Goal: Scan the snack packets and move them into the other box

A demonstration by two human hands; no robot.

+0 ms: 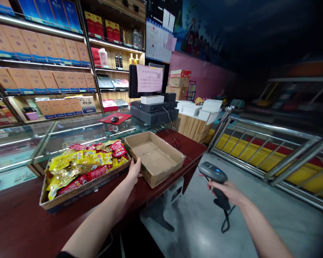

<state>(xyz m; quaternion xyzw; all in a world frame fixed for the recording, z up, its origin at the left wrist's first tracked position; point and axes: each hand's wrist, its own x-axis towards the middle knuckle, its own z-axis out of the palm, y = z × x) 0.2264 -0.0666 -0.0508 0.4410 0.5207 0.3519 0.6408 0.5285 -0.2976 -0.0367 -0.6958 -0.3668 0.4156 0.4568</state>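
My left hand (135, 170) grips the near left corner of a shallow brown cardboard box (164, 174), whose bare bottom shows. Left of that hand lies a second cardboard tray (78, 197), heaped with small yellow, red and gold snack packets (82, 163). Both stand on a dark red counter (13, 225). Out over the floor, beyond the counter's right edge, my right hand (228, 191) is wrapped round the handle of a dark grey barcode scanner (214, 173). A blue light glows on its top, and a black cable hangs below.
Behind the boxes are a glass display case (70, 138), a mouse (114, 119) on a red mat, and a monitor (133, 80) above a black cash drawer (153, 114). Shelves of boxed goods (47, 80) line the back left. A metal railing (266, 143) stands at right.
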